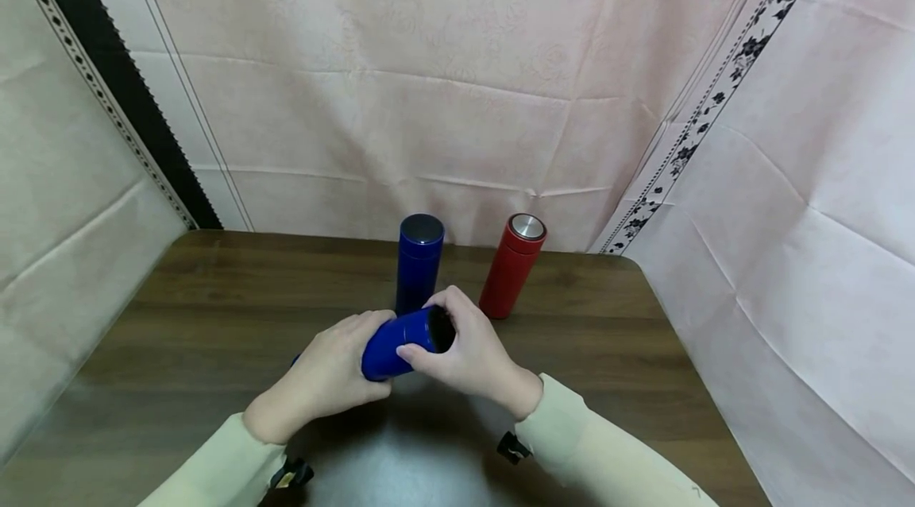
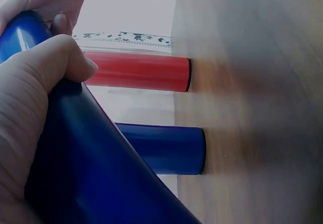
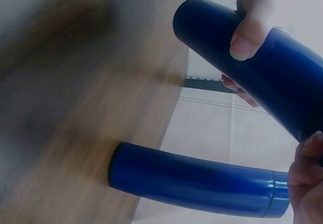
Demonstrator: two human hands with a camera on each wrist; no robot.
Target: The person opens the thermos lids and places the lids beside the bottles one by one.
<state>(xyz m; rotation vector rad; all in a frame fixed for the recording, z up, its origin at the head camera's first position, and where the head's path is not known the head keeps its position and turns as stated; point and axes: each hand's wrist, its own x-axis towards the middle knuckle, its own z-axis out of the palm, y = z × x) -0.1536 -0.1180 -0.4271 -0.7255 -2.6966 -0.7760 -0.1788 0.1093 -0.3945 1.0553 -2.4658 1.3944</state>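
A blue vacuum flask [image 1: 395,346] is held tilted above the table, its dark-topped cap end toward the right. My left hand [image 1: 330,368] grips its body, the thumb [image 2: 60,57] lying across it in the left wrist view. At the cap end, my right hand [image 1: 477,354] holds the flask between thumb and fingers. Just behind it stands a second blue vacuum flask [image 1: 418,268], upright with a dark top. To the right of that one, a red vacuum flask [image 1: 511,272] with a silver top stands upright, apart from both hands.
The wooden table [image 1: 236,292] has rounded far corners. Pale cloth [image 1: 429,94] hangs behind it and at both sides, with a black floral border [image 1: 686,157] on the right. Small black devices [image 1: 512,447] are worn at both wrists.
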